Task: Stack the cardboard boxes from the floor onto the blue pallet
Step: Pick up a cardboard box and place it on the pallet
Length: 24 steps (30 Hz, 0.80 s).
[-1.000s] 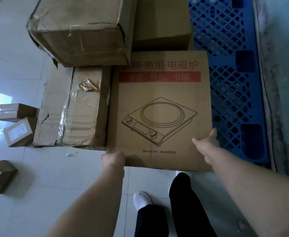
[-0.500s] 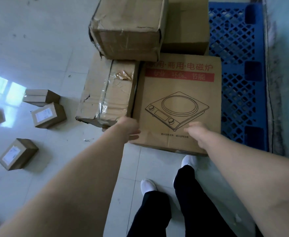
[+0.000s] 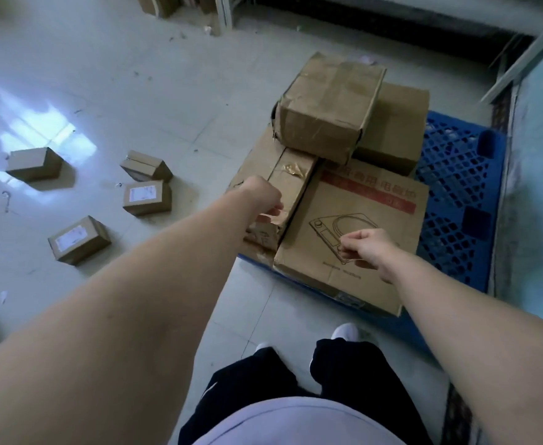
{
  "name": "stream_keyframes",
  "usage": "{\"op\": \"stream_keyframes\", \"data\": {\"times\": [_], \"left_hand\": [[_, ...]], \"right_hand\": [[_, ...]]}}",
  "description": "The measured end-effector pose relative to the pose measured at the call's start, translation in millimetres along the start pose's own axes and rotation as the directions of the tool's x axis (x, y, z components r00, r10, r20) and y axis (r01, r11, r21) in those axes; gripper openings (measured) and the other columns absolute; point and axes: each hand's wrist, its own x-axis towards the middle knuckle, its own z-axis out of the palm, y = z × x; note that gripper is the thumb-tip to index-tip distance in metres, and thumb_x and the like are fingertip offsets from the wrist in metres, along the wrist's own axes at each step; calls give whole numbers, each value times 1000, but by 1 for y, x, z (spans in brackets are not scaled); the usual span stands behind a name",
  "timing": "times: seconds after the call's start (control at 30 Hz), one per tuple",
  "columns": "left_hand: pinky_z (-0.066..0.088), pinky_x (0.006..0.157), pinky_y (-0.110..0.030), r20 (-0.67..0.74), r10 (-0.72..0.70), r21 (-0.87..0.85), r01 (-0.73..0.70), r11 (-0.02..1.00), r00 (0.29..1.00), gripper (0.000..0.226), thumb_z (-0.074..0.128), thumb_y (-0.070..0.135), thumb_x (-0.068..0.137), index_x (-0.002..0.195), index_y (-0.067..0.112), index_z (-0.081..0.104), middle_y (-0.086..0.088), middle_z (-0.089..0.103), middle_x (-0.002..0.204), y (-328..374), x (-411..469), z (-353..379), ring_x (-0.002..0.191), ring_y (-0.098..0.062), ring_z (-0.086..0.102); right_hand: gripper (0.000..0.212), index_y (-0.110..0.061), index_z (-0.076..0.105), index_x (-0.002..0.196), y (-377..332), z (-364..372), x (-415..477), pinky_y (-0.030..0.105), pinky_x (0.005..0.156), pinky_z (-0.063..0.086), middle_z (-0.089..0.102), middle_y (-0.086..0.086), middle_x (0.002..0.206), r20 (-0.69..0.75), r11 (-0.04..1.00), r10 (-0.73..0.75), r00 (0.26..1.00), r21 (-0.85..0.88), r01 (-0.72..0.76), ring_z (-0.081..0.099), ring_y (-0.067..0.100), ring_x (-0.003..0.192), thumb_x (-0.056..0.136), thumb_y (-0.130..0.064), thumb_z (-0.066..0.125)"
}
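The blue pallet (image 3: 456, 194) lies at the right beside the wall. On it lie a flat printed box with a cooktop drawing (image 3: 373, 203), a torn taped box (image 3: 291, 184) to its left, a plain box (image 3: 398, 123) behind, and a creased box (image 3: 328, 104) stacked on top. My left hand (image 3: 260, 195) hovers over the torn box with fingers loosely curled, holding nothing. Above the printed box's near part hangs my right hand (image 3: 366, 248), also loosely curled and empty. Several small boxes lie on the floor at the left, among them a labelled box (image 3: 79, 239) and another labelled box (image 3: 146, 197).
Two more small boxes (image 3: 34, 163) (image 3: 146, 165) sit further left on the pale tiled floor. My feet stand just before the pallet's near edge. A wall (image 3: 540, 187) runs along the pallet's right side. Metal frame legs (image 3: 223, 11) and cartons stand at the back.
Both hands have let go of the printed box's near edge and lifted off it. The view has pulled back and turned left, showing more floor and small boxes.
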Motion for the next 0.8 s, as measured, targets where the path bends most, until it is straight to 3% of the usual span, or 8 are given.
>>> {"op": "stream_keyframes", "data": {"times": [0.1, 0.17, 0.3, 0.47, 0.63, 0.8], "left_hand": [[55, 71, -29, -20, 47, 9, -46, 999, 999, 19, 44, 7, 99, 106, 4, 62, -4, 65, 88, 2, -20, -8, 66, -11, 60], [52, 67, -27, -10, 74, 5, -74, 997, 997, 24, 44, 6, 98, 115, 1, 61, -5, 64, 93, 3, -30, -11, 64, -11, 57], [49, 62, -26, -29, 73, -48, -74, 996, 997, 29, 45, 5, 97, 121, -1, 59, -1, 60, 78, 2, -40, -16, 61, -11, 55], [54, 84, -37, -44, 25, -78, -29, 997, 999, 18, 48, 5, 98, 110, 2, 61, -8, 64, 96, 5, -49, -24, 71, -16, 60], [47, 62, -27, -38, 60, -86, -63, 994, 997, 19, 51, 6, 97, 113, 3, 60, -10, 64, 100, 15, -54, -28, 67, -13, 58], [52, 62, -28, -30, 118, -30, -119, 992, 993, 19, 54, 9, 95, 112, 5, 63, -10, 69, 103, 17, -58, -24, 77, -17, 63]], "right_hand": [[5, -14, 69, 94, -7, -7, -17, 23, 62, 50, 72, 4, 89, -37, 999, -35, 999, -11, 34, 68, 12, 76, 91, -13, 65], [4, -16, 70, 92, -10, -12, -24, 27, 70, 54, 73, 2, 88, -82, 999, -48, 996, -13, 47, 70, 12, 80, 90, -16, 66], [5, -14, 68, 93, -9, -20, -39, 27, 71, 52, 72, 3, 88, -116, 999, -21, 993, 43, 27, 68, 13, 80, 92, -14, 64], [6, -14, 69, 94, -6, -22, -51, 29, 73, 50, 72, 2, 87, -126, 997, 37, 991, 74, -28, 68, 14, 81, 92, -13, 63], [7, -16, 68, 90, -21, -22, -57, 26, 70, 51, 72, 2, 88, -153, 994, 3, 988, 110, 14, 68, 12, 78, 92, -15, 62], [7, -18, 68, 88, -24, -24, -65, 23, 64, 50, 73, 0, 84, -202, 992, -15, 979, 116, 39, 70, 11, 79, 91, -15, 63]]}}
